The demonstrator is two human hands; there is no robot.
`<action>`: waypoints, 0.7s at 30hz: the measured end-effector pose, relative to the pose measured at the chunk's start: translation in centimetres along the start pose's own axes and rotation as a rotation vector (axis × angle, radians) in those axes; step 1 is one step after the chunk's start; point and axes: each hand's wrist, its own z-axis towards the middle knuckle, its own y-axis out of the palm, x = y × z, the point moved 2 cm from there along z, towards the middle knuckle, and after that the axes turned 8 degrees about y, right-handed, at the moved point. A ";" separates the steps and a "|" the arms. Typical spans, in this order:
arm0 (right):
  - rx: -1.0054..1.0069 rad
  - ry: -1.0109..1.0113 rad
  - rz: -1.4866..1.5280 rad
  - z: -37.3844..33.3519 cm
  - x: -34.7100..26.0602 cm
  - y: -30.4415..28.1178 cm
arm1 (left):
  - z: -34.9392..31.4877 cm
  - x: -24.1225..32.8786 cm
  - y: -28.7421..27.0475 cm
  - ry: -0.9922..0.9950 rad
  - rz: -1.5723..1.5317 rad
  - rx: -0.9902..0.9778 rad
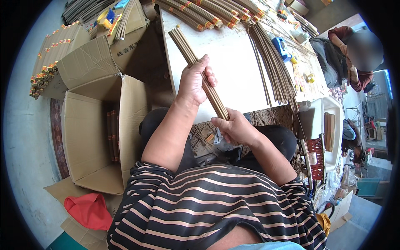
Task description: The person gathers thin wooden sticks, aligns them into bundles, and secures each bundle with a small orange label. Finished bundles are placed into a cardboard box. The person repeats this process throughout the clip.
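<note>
Tan sticks, long and thin, were gathered into one bundle (199, 71) that slanted from the far left down toward the person's lap, above the near edge of a white table (233, 62). The left hand (193, 81) was wrapped around the middle of the bundle, fingers curled over and pressed together on it. The right hand (233, 127) closed around the near end, thumb on top, gripping the stick ends.

Doing this well likely called for a firm left hold while the right hand squared the near ends, so that no stick slid out of line; too loose a grip could let the bundle fan apart.

Beyond the hands, loose sticks (275, 66) lay spread on the right part of the table, and finished bundles with orange and yellow bands (208, 14) were stacked along its far edge. A blue tape dispenser (280, 45) sat near the loose sticks. To the left stood an open cardboard box (96, 137) with a few bundles standing inside. A red cloth (89, 208) lay on the floor, near left. Another person (350, 58) sat at the far right.
</note>
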 end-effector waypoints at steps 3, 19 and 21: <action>0.174 -0.019 -0.222 0.5 0.5 0.1 | -0.2 -0.2 -0.1 0.031 0.149 0.191; 0.129 -0.067 -0.214 0.0 0.1 0.3 | -0.6 0.4 0.2 0.052 0.052 0.019; -0.123 0.011 0.139 -0.4 -0.6 0.1 | -0.6 0.7 0.2 0.025 -0.082 -0.133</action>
